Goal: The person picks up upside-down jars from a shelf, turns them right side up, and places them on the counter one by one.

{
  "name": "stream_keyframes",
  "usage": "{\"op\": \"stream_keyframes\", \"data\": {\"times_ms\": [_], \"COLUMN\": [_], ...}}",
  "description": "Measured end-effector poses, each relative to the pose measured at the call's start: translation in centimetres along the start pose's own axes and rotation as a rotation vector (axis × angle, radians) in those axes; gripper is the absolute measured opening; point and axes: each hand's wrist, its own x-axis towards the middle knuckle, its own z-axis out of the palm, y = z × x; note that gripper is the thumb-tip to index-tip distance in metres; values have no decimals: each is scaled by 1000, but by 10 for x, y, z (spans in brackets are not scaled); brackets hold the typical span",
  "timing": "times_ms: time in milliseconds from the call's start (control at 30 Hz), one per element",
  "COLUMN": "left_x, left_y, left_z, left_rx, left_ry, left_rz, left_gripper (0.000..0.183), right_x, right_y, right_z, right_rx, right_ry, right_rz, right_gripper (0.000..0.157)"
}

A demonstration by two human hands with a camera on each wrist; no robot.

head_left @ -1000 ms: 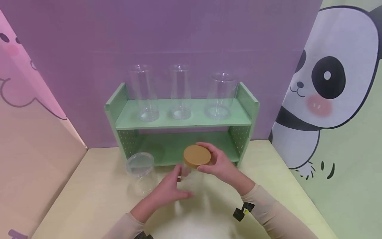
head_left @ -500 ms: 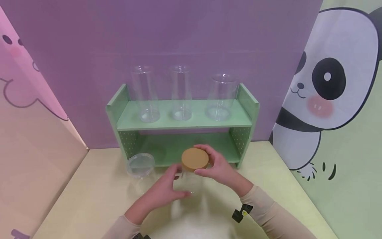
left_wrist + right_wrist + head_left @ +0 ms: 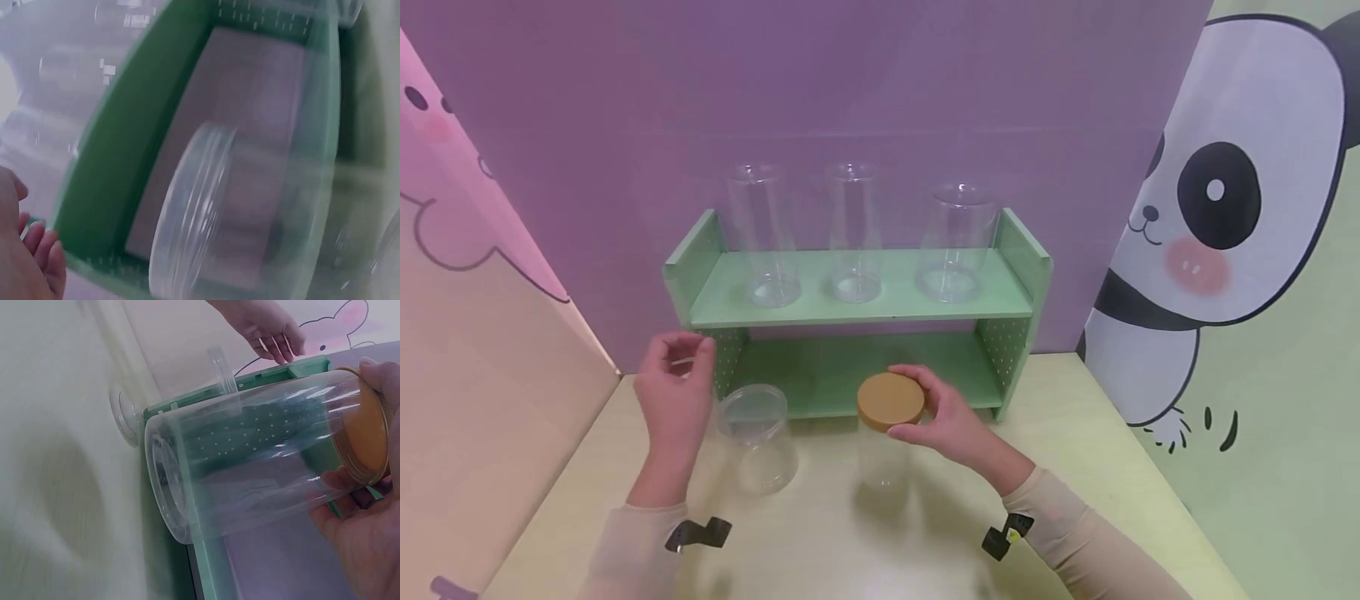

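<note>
My right hand [image 3: 951, 421] grips the brown lid [image 3: 891, 402] of a clear jar [image 3: 262, 450] in front of the shelf. The jar is upright, with its transparent body below the fingers; I cannot tell whether its base touches the table. To the left, my left hand [image 3: 676, 387] hovers with loosely bent fingers and holds nothing. A second clear jar [image 3: 767, 462] with a transparent lid [image 3: 752, 412] stands on the table just right of that hand. In the left wrist view this transparent lid [image 3: 194, 212] is close, apart from the fingers [image 3: 44, 250].
A green two-tier shelf [image 3: 861, 310] stands at the back of the pale table [image 3: 820, 558]. On its upper board are three clear containers, left [image 3: 775, 287], middle [image 3: 855, 283] and right [image 3: 950, 279]. Painted walls rise behind and on both sides.
My left hand has left the brown-lidded jar and moved left, up past the other jar. My right hand, still gripping the brown lid, has shifted slightly left and down.
</note>
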Motion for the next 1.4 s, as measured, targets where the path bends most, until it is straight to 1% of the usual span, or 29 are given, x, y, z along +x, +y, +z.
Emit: {"op": "stream_keyframes", "data": {"times_ms": [67, 133, 167, 300, 400, 633, 767, 933, 1033, 1167, 1267, 1400], "left_x": [12, 23, 27, 39, 45, 47, 48, 51, 51, 51, 52, 52], "left_y": [-6, -12, -14, -20, -21, -21, -24, -26, -26, -25, -26, -26], "left_z": [-1, -1, -1, 0, 1, 2, 2, 4, 5, 6, 6, 5], "left_rx": [-10, -13, -14, 3, 16, -29, -15, -18, -30, -21, -6, -12], "left_ry": [72, 110, 119, 105, 91, 92, 105, 103, 99, 96, 95, 90], "left_rz": [-4, -1, -1, 0, -2, -20, -29, -79, -92, -75, -78, -87], "left_gripper": [21, 26, 28, 38, 39, 32, 30, 25, 22, 22, 23, 25], "right_x": [0, -1, -1, -1, 0, 9, 22, 39, 48, 58, 64, 70], "right_y": [1, 2, 3, 6, 9, 17, 25, 35, 40, 47, 53, 60], "right_z": [0, 0, 0, 1, 2, 13, 24, 42, 52, 64, 71, 79], "right_rx": [1, -1, -2, -15, -29, -63, -81, -77, -66, -68, -77, -79], "right_ry": [4, 7, 8, 8, 12, 21, 21, 3, -3, 2, 3, -2], "right_rz": [4, 9, 11, 25, 35, 27, 16, -5, -8, -9, -28, -45], "right_gripper": [82, 82, 82, 83, 82, 84, 85, 83, 83, 82, 82, 82]}}
